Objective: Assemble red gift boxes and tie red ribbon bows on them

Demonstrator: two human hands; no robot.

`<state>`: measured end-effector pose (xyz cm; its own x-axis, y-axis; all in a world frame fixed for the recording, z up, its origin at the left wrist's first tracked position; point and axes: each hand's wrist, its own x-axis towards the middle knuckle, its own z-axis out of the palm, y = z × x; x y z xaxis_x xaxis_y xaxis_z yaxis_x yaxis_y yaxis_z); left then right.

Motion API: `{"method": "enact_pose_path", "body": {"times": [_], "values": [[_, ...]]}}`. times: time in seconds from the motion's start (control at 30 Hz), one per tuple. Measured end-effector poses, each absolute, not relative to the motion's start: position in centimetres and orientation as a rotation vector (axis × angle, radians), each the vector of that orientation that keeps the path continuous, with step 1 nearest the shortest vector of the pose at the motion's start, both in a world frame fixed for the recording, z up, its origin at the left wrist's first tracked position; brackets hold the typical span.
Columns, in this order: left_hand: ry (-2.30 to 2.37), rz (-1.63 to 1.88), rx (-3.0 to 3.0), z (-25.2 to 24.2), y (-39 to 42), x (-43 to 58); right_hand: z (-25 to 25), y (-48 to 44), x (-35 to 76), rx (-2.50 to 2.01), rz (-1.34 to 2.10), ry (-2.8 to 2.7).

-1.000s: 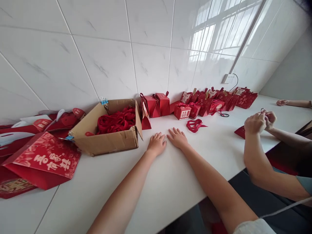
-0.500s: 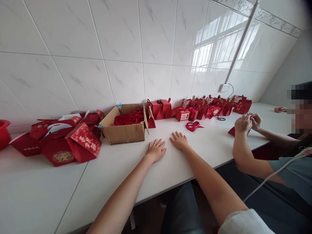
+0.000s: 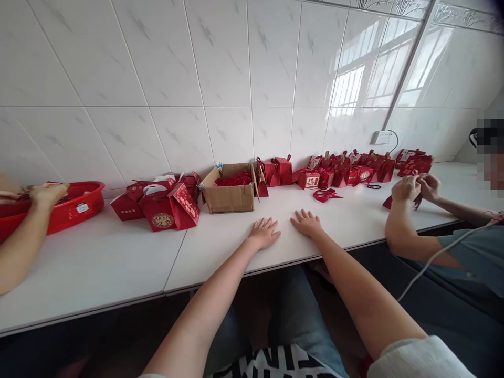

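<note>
My left hand (image 3: pixel 264 233) lies flat on the white table (image 3: pixel 220 247), fingers spread, holding nothing. Palm down beside it, a short gap to the right, rests my right hand (image 3: pixel 307 223), also with fingers apart. Just beyond the left hand stands an open cardboard box (image 3: pixel 230 199) filled with red ribbon (image 3: pixel 236 179). Past the right hand lies a loose loop of red ribbon (image 3: pixel 326 195). Neither hand touches the box or the ribbon.
Red gift boxes (image 3: pixel 161 210) cluster on the left, more red boxes (image 3: pixel 340 170) along the wall. A red basin (image 3: pixel 84 207) stands far left, with another person's hand (image 3: pixel 49 194) over it. At right, a co-worker's hands (image 3: pixel 413 186) work on a red item. Black scissors (image 3: pixel 374 187) lie behind.
The view has swung left and tilted down, showing more of the red basin and another person's arm there. My two hands stay flat on the table.
</note>
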<state>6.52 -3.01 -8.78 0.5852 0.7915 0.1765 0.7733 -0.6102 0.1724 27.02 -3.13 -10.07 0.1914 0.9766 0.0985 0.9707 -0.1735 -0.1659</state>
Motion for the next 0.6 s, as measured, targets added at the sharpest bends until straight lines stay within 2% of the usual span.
{"method": "enact_pose_path", "body": {"times": [0.2,0.3,0.43,0.6], "values": [[1.56,0.712,2.657,-7.9,-4.8,0.7,-10.0,-4.5,26.8,-2.265,0.053,-1.871],[1.933,1.1,2.432,-5.8,-4.5,-4.4,-9.9,-4.5,26.6,-2.259,0.048,-1.855],[2.454,1.578,1.809,-2.1,-2.7,-10.6,-9.8,-4.0,26.2,-2.286,0.053,-1.815],[2.595,1.643,1.438,1.0,-0.1,-14.8,-10.0,-3.3,26.1,-2.309,0.066,-1.793]]}}
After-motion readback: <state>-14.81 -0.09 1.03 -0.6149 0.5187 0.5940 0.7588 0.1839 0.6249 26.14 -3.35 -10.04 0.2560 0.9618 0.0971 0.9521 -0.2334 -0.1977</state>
